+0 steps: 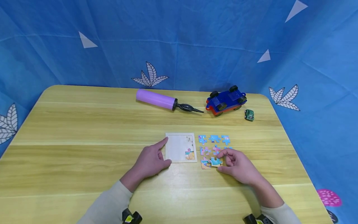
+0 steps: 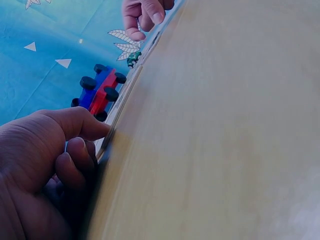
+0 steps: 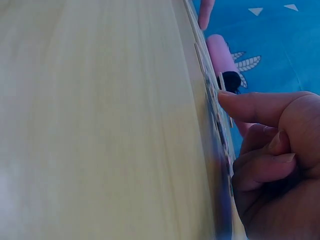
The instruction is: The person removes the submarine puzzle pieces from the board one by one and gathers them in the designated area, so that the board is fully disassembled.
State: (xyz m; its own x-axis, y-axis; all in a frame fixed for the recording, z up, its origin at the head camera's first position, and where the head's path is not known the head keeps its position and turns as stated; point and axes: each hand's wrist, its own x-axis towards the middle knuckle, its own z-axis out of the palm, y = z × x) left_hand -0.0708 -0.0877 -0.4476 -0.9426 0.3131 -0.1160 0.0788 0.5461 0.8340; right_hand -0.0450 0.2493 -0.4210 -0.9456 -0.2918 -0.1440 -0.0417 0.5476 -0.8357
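Observation:
A square, pale puzzle board [image 1: 176, 148] lies on the table, with one jigsaw piece [image 1: 189, 155] set in its lower right corner. My left hand [image 1: 151, 160] holds the board at its left side, index finger near the upper corner and thumb at the lower one. Between thumb and index finger, my right hand [image 1: 241, 166] pinches a blue and yellow puzzle piece [image 1: 215, 162], tilted up over the loose ones. In the right wrist view that piece [image 3: 223, 81] appears edge-on. Several loose pieces [image 1: 202, 139] lie in rows right of the board, some partly hidden by my right hand.
Behind the board lies a purple hand pump [image 1: 155, 99] with a black nozzle. An overturned blue and red toy truck [image 1: 226, 100] and a small green toy car [image 1: 249, 115] are at the back right. A blue patterned cloth [image 1: 179, 46] hangs behind the wooden table [image 1: 84, 149].

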